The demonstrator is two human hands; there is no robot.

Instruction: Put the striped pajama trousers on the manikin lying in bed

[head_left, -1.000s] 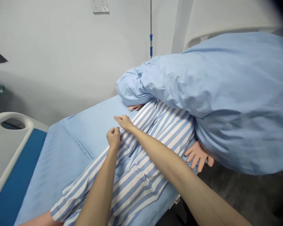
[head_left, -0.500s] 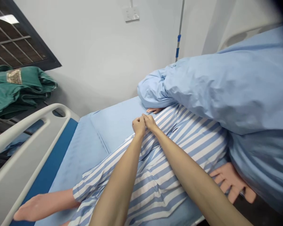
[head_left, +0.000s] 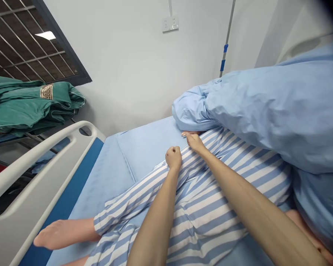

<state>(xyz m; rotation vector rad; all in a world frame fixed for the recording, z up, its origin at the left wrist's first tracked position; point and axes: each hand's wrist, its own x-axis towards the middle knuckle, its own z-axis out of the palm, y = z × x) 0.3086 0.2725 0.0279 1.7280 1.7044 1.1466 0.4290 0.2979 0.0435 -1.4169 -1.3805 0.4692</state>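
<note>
My left hand (head_left: 174, 158) is closed in a fist over the far leg of the blue-and-white striped trousers (head_left: 202, 214). My right hand (head_left: 194, 142), a little farther and to the right, is also closed, fingers curled, close to the cuff of the light blue quilt (head_left: 238, 99). What either closed hand holds, if anything, is hidden. The trousers are on a manikin-like figure lying on the bed; its smooth foot (head_left: 55, 233) points left. Under the quilt's edge, part of the figure's far hand (head_left: 186, 132) shows behind my right hand.
A light blue mattress (head_left: 144, 144) lies under the figure. At left stands the bed's white end board (head_left: 39, 159). Beyond it, folded green cloth (head_left: 30, 107) rests on a rack beneath a barred window (head_left: 27, 40). A pole with blue clamps (head_left: 224, 55) stands by the wall.
My hands were together and are now apart, the right one farther to the right. Both stay closed. The view has turned left, so the bed and wall appear shifted right.
</note>
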